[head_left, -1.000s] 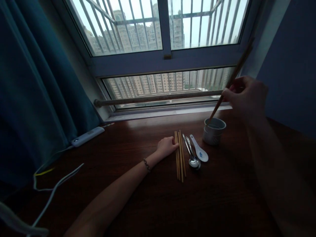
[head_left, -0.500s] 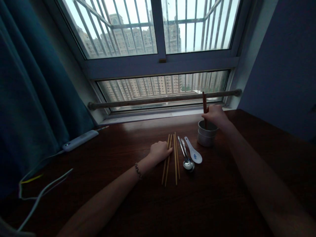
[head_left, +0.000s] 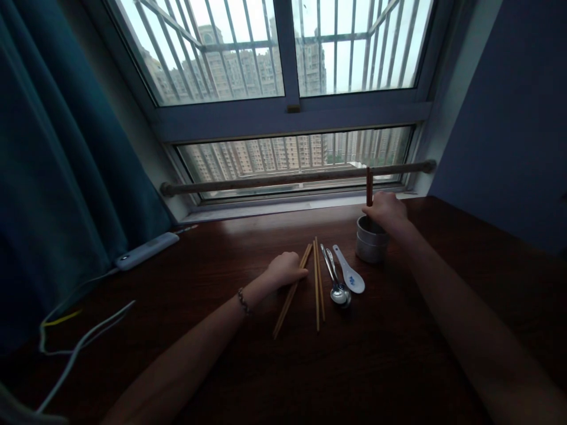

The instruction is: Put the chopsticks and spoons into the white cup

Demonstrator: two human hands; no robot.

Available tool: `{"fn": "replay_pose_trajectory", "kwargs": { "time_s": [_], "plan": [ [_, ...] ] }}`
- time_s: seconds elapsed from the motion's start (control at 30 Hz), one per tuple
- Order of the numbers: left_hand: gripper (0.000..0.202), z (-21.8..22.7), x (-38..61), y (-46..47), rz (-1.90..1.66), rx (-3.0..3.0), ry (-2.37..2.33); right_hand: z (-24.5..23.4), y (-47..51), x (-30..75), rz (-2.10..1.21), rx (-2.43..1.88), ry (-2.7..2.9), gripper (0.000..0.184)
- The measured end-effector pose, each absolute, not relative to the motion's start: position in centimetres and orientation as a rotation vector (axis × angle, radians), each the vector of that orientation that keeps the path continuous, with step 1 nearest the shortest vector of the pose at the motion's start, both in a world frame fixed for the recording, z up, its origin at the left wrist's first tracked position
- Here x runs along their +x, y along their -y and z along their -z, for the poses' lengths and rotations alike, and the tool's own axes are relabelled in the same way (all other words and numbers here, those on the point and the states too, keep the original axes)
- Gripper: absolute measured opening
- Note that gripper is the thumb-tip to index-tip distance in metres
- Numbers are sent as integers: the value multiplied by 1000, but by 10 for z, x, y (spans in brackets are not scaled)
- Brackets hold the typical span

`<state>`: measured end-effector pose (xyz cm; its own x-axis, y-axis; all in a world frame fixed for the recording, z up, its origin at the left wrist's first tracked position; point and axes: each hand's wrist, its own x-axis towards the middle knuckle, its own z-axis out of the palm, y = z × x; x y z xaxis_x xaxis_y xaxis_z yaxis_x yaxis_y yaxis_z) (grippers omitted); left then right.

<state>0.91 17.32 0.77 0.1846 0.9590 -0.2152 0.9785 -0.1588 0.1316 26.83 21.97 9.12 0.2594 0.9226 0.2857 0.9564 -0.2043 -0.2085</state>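
Observation:
My left hand (head_left: pixel 286 270) is closed around a pair of light wooden chopsticks (head_left: pixel 284 310), which slant down to the left at table level. Just right of it, another pair of light chopsticks (head_left: pixel 317 289) lies on the table. Beside those are metal spoons (head_left: pixel 339 295), overlapping, and a white ceramic spoon (head_left: pixel 353 280) with a blue mark. My right hand (head_left: pixel 386 209) grips dark reddish-brown chopsticks (head_left: pixel 369 186) upright at the mouth of a grey cup (head_left: pixel 371 245). Their lower ends are hidden by the hand and the cup.
The dark wooden table (head_left: pixel 221 354) meets a windowsill (head_left: pixel 266 211) with a horizontal rail (head_left: pixel 274 180) above it. At left lie a white power strip (head_left: pixel 148 250) and a white cable (head_left: pixel 73 348), near a blue curtain (head_left: pixel 57 147).
The chopsticks in my left hand have come together and swung their lower ends leftward. In my right hand, the dark chopsticks have sunk slightly lower towards the cup.

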Motion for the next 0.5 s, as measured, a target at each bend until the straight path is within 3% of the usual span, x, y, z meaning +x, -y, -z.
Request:
{"fn": "replay_pose_trajectory", "kwargs": {
  "time_s": [0.2, 0.33, 0.5],
  "plan": [
    [32, -22, -6, -187, -105, 2189, -1724, -110, -174, 226, 314, -1982, 1897, 27],
    [32, -58, -18, -195, -478, 2123, -1748, -79, -158, 178, -202, -1780, 2406, 24],
    [28, -116, -5, -202, -1069, 2006, -1710, -39, -152, 143, -267, -1752, 2525, 27]
  ]
}}
